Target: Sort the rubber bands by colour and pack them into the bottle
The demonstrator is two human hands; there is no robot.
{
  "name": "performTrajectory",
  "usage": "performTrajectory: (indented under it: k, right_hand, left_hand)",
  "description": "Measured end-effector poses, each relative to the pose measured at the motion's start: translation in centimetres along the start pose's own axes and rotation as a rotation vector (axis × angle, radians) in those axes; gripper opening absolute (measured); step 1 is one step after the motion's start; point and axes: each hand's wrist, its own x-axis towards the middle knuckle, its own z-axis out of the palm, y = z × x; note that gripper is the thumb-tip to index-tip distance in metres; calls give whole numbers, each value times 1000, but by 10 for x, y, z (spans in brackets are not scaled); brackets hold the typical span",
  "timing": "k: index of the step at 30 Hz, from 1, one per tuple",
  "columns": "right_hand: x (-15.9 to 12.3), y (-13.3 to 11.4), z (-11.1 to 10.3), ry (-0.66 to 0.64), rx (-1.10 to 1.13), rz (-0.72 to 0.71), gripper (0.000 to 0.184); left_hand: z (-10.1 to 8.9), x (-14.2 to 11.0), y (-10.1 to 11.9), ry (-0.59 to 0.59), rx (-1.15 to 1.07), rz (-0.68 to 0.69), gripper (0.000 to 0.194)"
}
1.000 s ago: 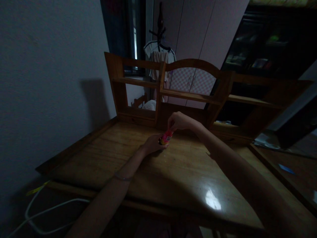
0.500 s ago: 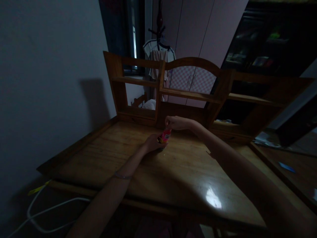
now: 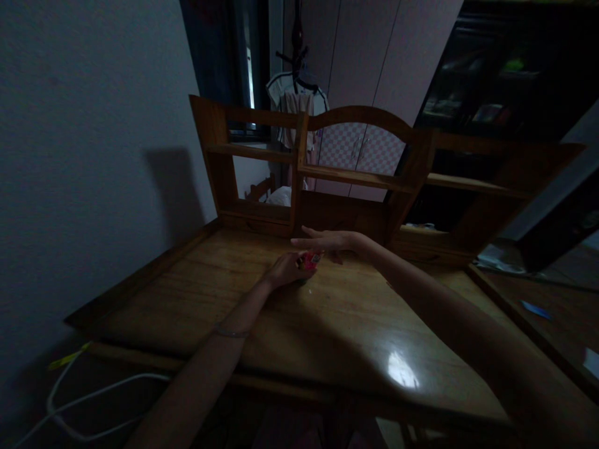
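On the wooden desk, my left hand (image 3: pixel 286 272) is closed around the side of a small bottle (image 3: pixel 309 260) with a pink-red and yellow wrapper. The bottle stands on the desktop or just over it; its base is in shadow. My right hand (image 3: pixel 330 242) is right above the bottle, palm down, with fingers stretched out and apart. It covers the bottle's top, so I cannot tell whether the palm touches it. A tiny pale speck (image 3: pixel 309 291) lies on the desk in front of the bottle.
The desktop (image 3: pixel 196 293) reaches back to a wooden shelf unit (image 3: pixel 355 178). A wall (image 3: pixel 93 187) stands on the left. White cable (image 3: pixel 107 382) hangs at the front left corner. A blue item (image 3: pixel 536 310) lies on a lower surface to the right.
My right hand's fingers have gone from a pinch at the bottle's top to stretched out flat above it. My left hand keeps its hold in nearly the same place.
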Motion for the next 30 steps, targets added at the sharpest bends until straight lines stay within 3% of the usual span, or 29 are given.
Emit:
performTrajectory:
  k: [6, 16, 30]
  right_hand:
    - [-6, 1, -2, -45, 77, -12, 101]
    - [1, 12, -15, 212, -143, -124, 29]
    - [-20, 19, -22, 357, -124, -290, 26]
  left_hand:
    - [-1, 0, 1, -8, -24, 2, 48]
    - [0, 2, -4, 14, -42, -39, 47]
    - [-1, 1, -2, 15, -56, -35, 49]
